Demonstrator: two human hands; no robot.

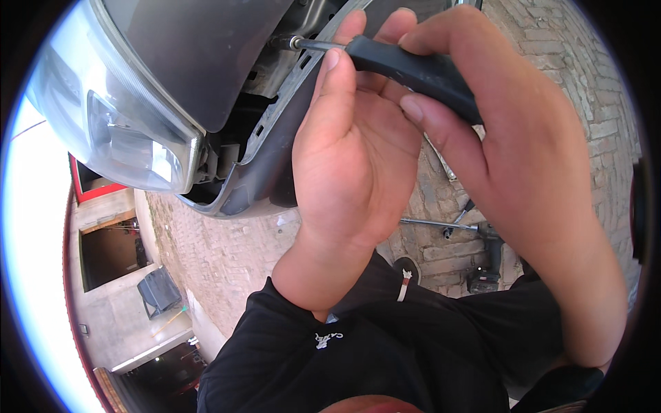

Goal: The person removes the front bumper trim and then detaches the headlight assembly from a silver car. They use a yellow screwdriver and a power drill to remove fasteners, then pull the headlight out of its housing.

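A screwdriver (pixel 406 67) with a black handle and thin metal shaft lies nearly level at the top of the view. My right hand (pixel 523 124) is wrapped round its handle. Palm up, my left hand (pixel 354 148) has its thumb and fingertips about the shaft, just ahead of the handle. The shaft's far end meets a small round metal fastener (pixel 296 43) in the gap beside the dark car body panel (pixel 200 55). Whether the tip sits fully on the fastener is hard to make out. A metal edge strip (pixel 275 110) with slots runs below the fastener.
The car's clear headlight (pixel 131 124) is at the left. On the brick paving (pixel 441 193) lie a cordless power tool (pixel 487 258) and a long metal rod (pixel 437 223). My shoe (pixel 407 267) is near them. Farther left stands a dark bin (pixel 158 292) by a wall.
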